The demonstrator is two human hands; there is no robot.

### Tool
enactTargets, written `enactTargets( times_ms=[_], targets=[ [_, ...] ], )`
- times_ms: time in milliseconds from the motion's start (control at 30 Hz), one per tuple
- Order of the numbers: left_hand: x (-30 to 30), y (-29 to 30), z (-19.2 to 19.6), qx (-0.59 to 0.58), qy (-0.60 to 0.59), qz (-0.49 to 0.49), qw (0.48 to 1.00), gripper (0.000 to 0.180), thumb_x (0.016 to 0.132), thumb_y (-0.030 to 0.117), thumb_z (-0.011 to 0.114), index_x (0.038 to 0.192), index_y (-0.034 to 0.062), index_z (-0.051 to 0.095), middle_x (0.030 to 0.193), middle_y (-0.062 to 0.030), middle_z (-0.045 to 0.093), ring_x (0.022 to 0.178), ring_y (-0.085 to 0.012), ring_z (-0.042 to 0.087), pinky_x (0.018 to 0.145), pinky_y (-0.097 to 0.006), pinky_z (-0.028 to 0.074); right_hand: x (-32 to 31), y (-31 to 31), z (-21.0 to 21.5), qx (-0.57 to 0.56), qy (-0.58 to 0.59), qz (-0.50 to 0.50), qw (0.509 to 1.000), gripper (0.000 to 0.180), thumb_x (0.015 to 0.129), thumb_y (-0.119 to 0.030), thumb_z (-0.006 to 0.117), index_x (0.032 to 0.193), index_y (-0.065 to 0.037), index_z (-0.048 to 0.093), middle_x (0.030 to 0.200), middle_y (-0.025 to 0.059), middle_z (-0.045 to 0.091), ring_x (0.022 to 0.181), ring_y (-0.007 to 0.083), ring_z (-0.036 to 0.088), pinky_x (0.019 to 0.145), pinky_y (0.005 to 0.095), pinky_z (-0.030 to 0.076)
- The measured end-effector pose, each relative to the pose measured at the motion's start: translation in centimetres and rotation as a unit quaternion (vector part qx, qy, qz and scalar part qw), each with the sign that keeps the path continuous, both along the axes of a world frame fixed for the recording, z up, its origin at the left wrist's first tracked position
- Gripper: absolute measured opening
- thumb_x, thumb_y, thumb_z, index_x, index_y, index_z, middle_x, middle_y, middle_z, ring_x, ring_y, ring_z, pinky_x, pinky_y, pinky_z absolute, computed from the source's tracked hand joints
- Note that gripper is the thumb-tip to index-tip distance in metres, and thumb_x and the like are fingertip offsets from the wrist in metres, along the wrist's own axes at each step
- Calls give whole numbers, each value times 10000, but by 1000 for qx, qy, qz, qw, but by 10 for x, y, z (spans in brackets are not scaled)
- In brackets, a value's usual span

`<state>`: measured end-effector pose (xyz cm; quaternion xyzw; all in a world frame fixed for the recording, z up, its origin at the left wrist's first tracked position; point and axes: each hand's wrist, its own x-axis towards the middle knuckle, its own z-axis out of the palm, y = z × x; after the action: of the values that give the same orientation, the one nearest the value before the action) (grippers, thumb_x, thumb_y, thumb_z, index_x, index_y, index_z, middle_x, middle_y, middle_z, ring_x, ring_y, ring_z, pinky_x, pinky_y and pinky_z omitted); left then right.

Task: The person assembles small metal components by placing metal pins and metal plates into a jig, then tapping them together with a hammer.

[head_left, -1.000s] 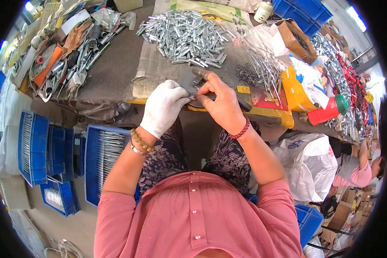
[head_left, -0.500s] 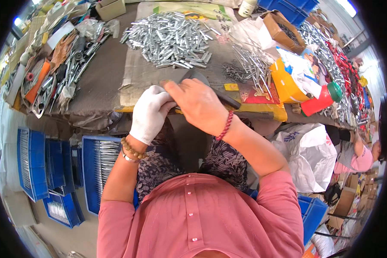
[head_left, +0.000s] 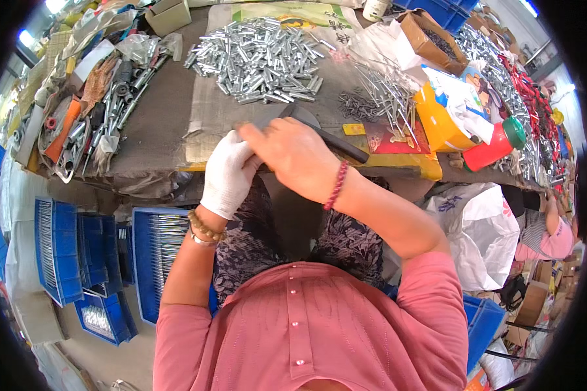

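My left hand (head_left: 229, 174), in a white knit glove, is closed at the front edge of the workbench. My bare right hand (head_left: 295, 156) is closed too, its thumb and forefinger meeting the gloved fingertips. Whatever lies between the fingers is hidden. Just beyond my right hand rests a dark tool with a bar-like handle (head_left: 341, 145) and a broad grey end, partly covered by the hand. Farther back on the bench is a heap of short shiny metal tubes (head_left: 257, 60). To its right lie long thin metal rods (head_left: 391, 94) and a small pile of dark screw-like pieces (head_left: 359, 105).
Hand tools (head_left: 114, 98) crowd the bench's left side. At right stand a yellow container (head_left: 437, 120), a red bottle with a green cap (head_left: 496, 146) and a cardboard box (head_left: 430, 42). Blue crates (head_left: 143, 260) of rods sit below left; a white sack (head_left: 473, 241) hangs right.
The view has shifted slightly. My hands stay together at the bench edge, with the right hand turned a little and moved slightly left over the gloved fingertips.
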<state>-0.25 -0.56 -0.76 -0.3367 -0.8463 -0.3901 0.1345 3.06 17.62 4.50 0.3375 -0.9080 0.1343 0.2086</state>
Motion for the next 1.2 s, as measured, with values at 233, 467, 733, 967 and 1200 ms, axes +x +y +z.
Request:
enactTargets(
  times_ms=[233,467,733,967,1200],
  targets=[
    [1,3,4,-8,-9,11,1000,121,834,40,791,945,22,747,964,-138,664,964,-348,658,849,-411,533,6,15,-27,-165,-22,-44,985,510,807,-4,702,1302,-45,584,936,143,690,928,364,655,859,481,527],
    [1,2,4,-13,0,8,1000,101,842,72,789,923,31,744,939,-123,646,944,-338,649,846,-411,527,16,45,-8,-119,15,-85,989,462,792,-33,733,1244,-61,645,1046,128,690,1007,343,647,886,475,525],
    [-1,0,3,-10,0,8,1000,93,855,77,785,932,38,749,937,-114,642,928,-322,651,830,-396,529,29,49,-5,-134,52,-144,979,198,816,-49,747,1009,-93,730,924,76,665,903,315,660,808,444,536],
    [-2,4,5,-6,2,9,1000,95,863,82,785,943,44,750,935,-115,639,920,-319,652,825,-392,528,40,28,-38,-224,22,-117,967,213,784,1,770,976,-67,708,969,66,673,913,310,652,796,426,544],
    [-9,2,8,-26,-35,17,999,99,874,84,784,960,45,753,949,-114,641,920,-317,658,825,-392,530,39,19,-34,-189,27,-115,975,199,766,-32,791,947,-68,719,977,56,648,925,293,637,817,415,534]
  ],
)
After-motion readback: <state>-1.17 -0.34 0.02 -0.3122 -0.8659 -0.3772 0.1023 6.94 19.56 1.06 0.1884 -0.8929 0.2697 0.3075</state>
